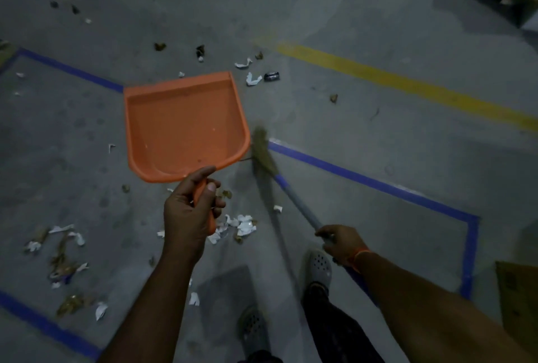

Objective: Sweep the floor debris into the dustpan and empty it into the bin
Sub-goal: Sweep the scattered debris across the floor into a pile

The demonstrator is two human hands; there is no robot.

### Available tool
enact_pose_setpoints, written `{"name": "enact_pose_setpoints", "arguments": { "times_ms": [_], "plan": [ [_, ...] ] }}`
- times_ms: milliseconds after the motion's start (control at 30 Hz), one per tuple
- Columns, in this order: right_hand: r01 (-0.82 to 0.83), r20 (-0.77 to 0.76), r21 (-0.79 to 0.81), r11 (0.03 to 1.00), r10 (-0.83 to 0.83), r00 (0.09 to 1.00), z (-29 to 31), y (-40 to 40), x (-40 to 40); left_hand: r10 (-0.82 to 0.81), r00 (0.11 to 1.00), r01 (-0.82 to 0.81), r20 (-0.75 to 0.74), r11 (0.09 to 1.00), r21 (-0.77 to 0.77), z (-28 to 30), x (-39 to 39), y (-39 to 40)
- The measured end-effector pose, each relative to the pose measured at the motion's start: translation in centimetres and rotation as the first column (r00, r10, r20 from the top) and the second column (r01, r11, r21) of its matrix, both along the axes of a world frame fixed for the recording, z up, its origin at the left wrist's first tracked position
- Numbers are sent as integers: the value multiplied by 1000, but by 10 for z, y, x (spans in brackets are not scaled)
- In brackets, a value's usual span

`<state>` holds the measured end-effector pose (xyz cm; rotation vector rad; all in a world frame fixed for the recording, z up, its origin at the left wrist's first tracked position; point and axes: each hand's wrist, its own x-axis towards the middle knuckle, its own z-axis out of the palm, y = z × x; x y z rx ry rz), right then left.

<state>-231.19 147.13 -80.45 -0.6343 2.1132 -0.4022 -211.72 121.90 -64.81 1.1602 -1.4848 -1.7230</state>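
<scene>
Your left hand point(190, 208) gripped the dustpan point(183, 127) by its orange handle: fingers curled round the handle from the left, thumb laid along the top and pointing toward the pan. The pan sat just ahead of that hand, its open lip pointing away from you. The inside looked almost bare, only a few tiny specks showing. Whether the pan touched the floor point(364, 95) or hung just above it, you couldn't tell from this view.

Your right hand point(340, 242) was wrapped tight round the grey stick of the broom point(286, 191), fingers closed over it, with an orange band at the wrist. The stick ran up and to the left from that hand to the straw head, which sat just beside the pan's right rear corner, blurred.

Scraps of torn paper point(243, 224) lay between your two hands, just right of the left hand. More paper and dry leaves point(62, 260) lay well to the left of your left hand. Beyond the pan's lip were more white scraps point(252, 79) and a small dark can point(271, 76). Blue tape point(372, 182) ran past the broom head to the right, and a yellow line point(407, 84) lay further off.
</scene>
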Motion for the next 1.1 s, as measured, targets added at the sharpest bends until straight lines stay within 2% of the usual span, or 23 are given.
{"name": "enact_pose_setpoints", "arguments": {
  "times_ms": [133, 267, 467, 633, 800, 967, 1100],
  "plan": [
    [-214, 55, -81, 973, 219, 974, 12, -25, -32, 10, 1000, -11, -18, 1000, -14, 10, -50, -2],
    [-185, 63, -154, 971, 196, 979, 13, -25, -75, -17, 999, 15, -34, 999, -40, 21, -93, -3],
    [94, -33, -159, 983, -100, 994, 26, 0, -154, -25, 998, 20, -60, 996, -82, 33, -145, -3],
    [359, -83, -128, 925, -371, 925, 26, 18, -215, -37, 997, 31, -74, 997, -74, 28, -177, -12],
    [475, -122, -80, 877, -481, 868, 28, 6, -262, -16, 998, 12, -60, 998, -58, 16, -197, -34],
    [395, -93, 42, 918, -390, 916, 11, -42, -292, 32, 999, -34, -41, 998, -45, 3, -216, -77],
    [240, -88, 29, 970, -237, 967, -9, -118, -308, 95, 995, -95, -12, 994, -53, -10, -227, -119]
  ]
}}
